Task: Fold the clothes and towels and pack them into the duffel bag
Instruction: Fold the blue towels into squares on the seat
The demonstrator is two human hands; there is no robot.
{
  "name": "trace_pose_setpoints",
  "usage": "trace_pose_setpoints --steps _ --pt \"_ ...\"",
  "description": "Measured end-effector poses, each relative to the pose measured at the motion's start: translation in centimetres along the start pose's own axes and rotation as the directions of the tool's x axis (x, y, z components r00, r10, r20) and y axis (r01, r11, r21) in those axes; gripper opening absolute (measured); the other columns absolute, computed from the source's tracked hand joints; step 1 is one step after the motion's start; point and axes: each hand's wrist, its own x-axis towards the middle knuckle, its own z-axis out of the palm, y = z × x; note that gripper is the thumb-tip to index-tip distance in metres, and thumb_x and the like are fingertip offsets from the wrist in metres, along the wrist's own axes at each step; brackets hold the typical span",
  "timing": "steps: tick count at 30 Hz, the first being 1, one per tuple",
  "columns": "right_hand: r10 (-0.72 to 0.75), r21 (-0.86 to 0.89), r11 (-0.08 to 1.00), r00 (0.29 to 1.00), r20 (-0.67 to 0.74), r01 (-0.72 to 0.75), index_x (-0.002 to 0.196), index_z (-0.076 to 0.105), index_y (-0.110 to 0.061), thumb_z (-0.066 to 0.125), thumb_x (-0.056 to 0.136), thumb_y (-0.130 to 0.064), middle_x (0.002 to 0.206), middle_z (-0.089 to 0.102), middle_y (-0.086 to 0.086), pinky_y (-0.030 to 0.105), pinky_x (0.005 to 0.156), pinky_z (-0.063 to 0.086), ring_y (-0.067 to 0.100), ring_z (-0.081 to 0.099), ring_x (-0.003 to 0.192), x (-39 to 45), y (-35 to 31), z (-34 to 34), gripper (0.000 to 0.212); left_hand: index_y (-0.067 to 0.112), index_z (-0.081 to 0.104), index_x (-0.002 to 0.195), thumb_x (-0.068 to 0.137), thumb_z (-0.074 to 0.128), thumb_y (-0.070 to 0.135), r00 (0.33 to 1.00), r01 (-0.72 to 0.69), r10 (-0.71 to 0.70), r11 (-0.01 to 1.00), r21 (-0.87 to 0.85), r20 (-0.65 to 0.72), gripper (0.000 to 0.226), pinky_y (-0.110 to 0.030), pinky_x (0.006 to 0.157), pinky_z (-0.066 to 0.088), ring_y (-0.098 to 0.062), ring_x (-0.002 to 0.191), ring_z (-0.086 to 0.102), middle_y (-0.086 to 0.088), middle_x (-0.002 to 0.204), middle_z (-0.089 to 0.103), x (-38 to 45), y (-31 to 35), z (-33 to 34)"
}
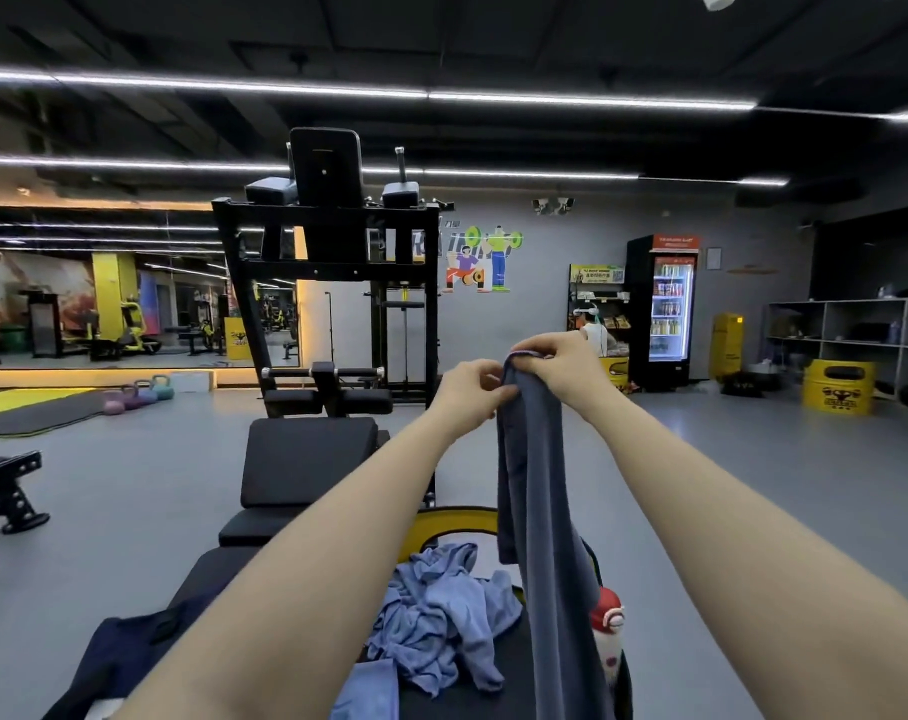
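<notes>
Two hands (472, 392); three kettlebells (137, 394) (pastel); one fridge (667, 309)

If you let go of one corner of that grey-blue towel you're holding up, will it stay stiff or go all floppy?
Probably floppy: the towel hangs limp in long folds below the left hand and right hand pinching its top edge. It likely weighs little, since fingertips alone hold it up. It would probably crumple like the blue shirt heaped on the bench.
</notes>
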Motion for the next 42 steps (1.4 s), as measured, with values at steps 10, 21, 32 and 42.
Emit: trace_pose_setpoints --steps 10,21,32,42 --pt "0.045 0.087 0.996 0.989 -0.138 -0.034 0.098 0.074 -0.02 0.066 0.089 -0.018 0.104 0.07 0.002 0.04 0.092 0.051 0.021 0.059 0.105 0.0 0.9 -0.5 0.012 0.014 0.055 0.106 0.092 0.06 0.023 0.986 0.104 -0.093 0.992 -0.072 0.142 0.018 -0.026 0.077 0.054 -0.012 0.092 0.064 -0.004 0.103 0.064 -1.4 -2.9 -1.0" --pt "0.026 0.053 0.998 0.981 -0.194 -0.016 0.095 0.076 -0.015 0.066 0.087 -0.013 0.095 0.072 0.002 0.032 0.091 0.05 0.02 0.063 0.099 -0.4 0.8 -0.3 0.013 0.011 0.061 0.091 0.083 0.052 0.004 0.996 0.083 -0.074 0.974 0.212 -0.051 0.014 -0.031 0.072 0.048 -0.021 0.084 0.054 -0.005 0.089 0.059 -1.4 -2.8 -1.7" --pt "0.084 0.055 0.996 0.923 -0.375 -0.068 0.104 0.073 -0.005 0.063 0.091 -0.013 0.099 0.071 0.01 0.008 0.065 0.033 0.012 0.057 0.089 -1.9 0.7 -1.0 0.019 0.011 0.063 0.106 0.089 0.047 0.005 0.97 0.192 -0.089 0.851 0.489 -0.226 0.024 -0.035 0.078 0.049 -0.029 0.095 0.057 -0.012 0.105 0.062 -2.6 -4.8 -5.9" --pt "0.158 0.101 0.987 0.9 -0.407 -0.128 0.104 0.073 -0.006 0.06 0.093 -0.014 0.105 0.07 0.011 0.036 0.102 0.04 0.031 0.052 0.121 -4.0 1.3 -2.0 0.019 0.011 0.064 0.112 0.094 0.046 -0.002 0.956 0.229 -0.111 0.862 0.451 -0.273 0.029 -0.028 0.076 0.04 -0.02 0.097 0.052 -0.011 0.115 0.062 -4.6 -5.0 -9.1"
